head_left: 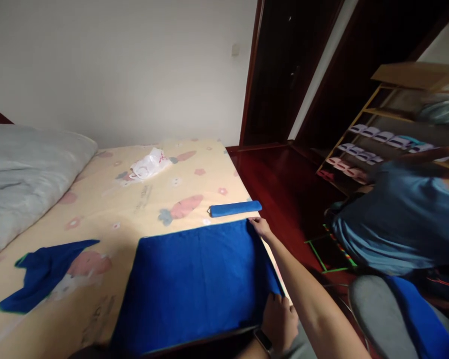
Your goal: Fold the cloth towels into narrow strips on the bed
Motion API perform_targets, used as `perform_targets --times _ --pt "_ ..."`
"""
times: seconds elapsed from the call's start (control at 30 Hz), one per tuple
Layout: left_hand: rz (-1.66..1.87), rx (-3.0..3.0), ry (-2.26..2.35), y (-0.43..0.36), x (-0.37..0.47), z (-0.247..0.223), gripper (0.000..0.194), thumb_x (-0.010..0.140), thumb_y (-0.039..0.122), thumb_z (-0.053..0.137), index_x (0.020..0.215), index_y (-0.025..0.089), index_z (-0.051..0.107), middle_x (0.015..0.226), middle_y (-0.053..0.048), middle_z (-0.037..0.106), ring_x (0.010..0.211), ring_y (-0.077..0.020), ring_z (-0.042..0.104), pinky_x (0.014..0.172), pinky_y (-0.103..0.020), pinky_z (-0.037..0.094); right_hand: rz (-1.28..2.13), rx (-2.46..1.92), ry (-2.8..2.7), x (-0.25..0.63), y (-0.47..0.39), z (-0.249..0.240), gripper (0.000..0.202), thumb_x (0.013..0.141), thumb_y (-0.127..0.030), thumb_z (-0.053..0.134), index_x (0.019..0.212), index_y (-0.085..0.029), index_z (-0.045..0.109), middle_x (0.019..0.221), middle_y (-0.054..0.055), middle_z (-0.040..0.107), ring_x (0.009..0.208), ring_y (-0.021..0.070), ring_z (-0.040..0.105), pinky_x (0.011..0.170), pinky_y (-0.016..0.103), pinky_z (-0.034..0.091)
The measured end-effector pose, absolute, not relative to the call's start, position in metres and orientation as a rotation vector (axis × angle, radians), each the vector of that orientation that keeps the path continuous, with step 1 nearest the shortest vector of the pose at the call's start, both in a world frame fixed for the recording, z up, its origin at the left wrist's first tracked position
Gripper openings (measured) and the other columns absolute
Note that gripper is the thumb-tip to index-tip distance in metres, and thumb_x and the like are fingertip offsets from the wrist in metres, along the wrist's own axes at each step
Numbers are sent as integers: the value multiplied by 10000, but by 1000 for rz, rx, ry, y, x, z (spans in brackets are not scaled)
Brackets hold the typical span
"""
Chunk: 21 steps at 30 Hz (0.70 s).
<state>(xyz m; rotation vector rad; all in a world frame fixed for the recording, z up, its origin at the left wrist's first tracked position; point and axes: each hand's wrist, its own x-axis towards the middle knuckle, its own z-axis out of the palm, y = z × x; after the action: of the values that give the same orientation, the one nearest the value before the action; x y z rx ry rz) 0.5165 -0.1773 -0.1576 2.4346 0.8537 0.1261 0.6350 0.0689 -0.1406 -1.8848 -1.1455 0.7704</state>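
Observation:
A large blue cloth [194, 284] lies spread flat on the bed's near side. At its far right corner, my right hand [260, 227] pinches the edge. My left hand [280, 319], with a dark watch on the wrist, is closed on the cloth's near right edge. Just beyond the cloth is a narrow rolled or folded blue piece [235, 209], its right end by the bed's edge. To the left lies a smaller crumpled blue cloth [47, 271].
The bed [187, 174] has a patterned sheet, a white plastic bag [149, 163] and a grey quilt [26, 174]. On the right, a person in a blue shirt [396, 219] is near a shoe rack [366, 109]. A grey padded object [379, 316] bears blue cloth, lower right.

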Motion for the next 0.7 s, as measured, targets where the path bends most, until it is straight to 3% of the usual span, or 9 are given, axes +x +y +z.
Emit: perform_targets --times 0.2,0.33,0.43,0.53,0.6,0.7 --pt "369 1991 1260 -185 431 -136 88 889 263 520 877 264 607 868 -85 651 832 -200 616 742 -341 503 817 -1782 -1274 599 80 -117 289 839 -254 523 995 -176 753 1020 73 758 929 226 694 885 332 512" --pt "783 1708 1508 -184 318 -114 307 946 436 453 717 237 500 692 -20 582 684 -151 579 664 -255 469 859 -1613 -1524 529 97 -95 350 854 -165 451 1058 -173 735 1027 55 756 875 190 697 861 312 523" --pt "931 1535 1647 -187 227 -103 374 914 566 479 753 231 525 717 -20 632 687 -157 617 658 -233 487 827 -1473 -1810 452 109 -81 346 845 -116 491 1109 -175 706 1023 47 752 908 184 692 881 299 507" --pt "948 1370 1883 -195 150 -105 391 865 603 524 1003 243 593 910 -63 739 824 -215 702 729 -273 535 786 -1388 -2008 371 117 -75 289 885 -136 525 1118 -181 692 973 52 747 883 185 683 851 286 501" --pt "847 1314 2077 -204 112 -113 404 870 566 504 1117 257 590 985 -78 760 855 -247 722 739 -316 550 766 -1355 -2064 321 120 -76 250 913 -168 530 1099 -191 695 989 56 733 903 185 667 857 282 491" --pt "572 1437 2273 -213 81 -129 314 904 438 425 1033 257 648 935 -95 759 877 -285 720 775 -376 549 723 -1360 -2160 258 124 -82 220 929 -205 541 1083 -193 698 1090 79 679 1025 192 611 933 283 452"
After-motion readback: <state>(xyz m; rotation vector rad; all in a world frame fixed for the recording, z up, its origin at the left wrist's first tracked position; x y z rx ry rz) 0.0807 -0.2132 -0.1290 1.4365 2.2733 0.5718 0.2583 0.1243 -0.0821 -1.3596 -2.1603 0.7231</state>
